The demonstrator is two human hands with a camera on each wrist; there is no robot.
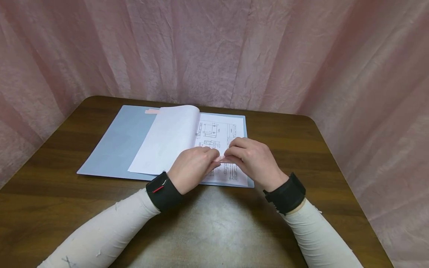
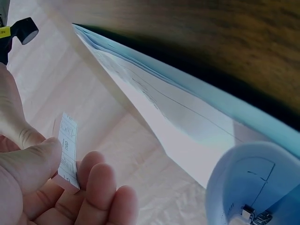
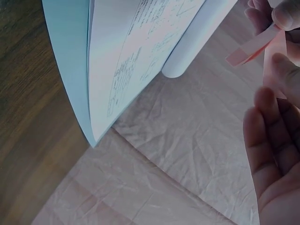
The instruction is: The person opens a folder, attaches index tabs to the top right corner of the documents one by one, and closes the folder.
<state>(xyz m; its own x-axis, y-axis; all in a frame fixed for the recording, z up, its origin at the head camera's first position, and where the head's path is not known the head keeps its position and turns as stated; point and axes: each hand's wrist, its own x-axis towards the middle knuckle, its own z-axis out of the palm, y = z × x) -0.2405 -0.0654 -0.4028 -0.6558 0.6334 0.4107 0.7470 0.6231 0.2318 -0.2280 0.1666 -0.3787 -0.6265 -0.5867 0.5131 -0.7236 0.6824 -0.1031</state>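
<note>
Pinches pink paper strips [image 3: 253, 48] with left grip [image 1: 192, 167] and right grip [image 1: 256, 162] together, narrow at thumb and fingertips on both sides. Lie right between the two grips, at the fingertips, held up off the drawing sheet [image 1: 232, 128] and over its near half. In head view, mostly covered by fingers, with just a thin pink bit in sight. In right wrist view, fork at the left thumb: angle out on one side as a free end, run down on the other to the right thumb. In left wrist view, show a printed face [image 2: 69, 140], pale with dark lettering and pinkish along the edge, beside the left thumb. Cannot tell if one folded piece or a small pad with a loose leaf. Beneath, on a blue folder [image 1: 112, 145] spread flat on the wood-look counter [image 1: 285, 130]: drawing sheet on the right, blank white page [image 1: 164, 141] curled over to the left. At far edge of that page, on the folder's left half: pink tab [image 1: 151, 111]. Around both wrists, black bands [image 1: 164, 191]; further up, off-white sleeves [image 1: 104, 227]. Behind counter, pink curtain [image 1: 214, 52] in folds.
</note>
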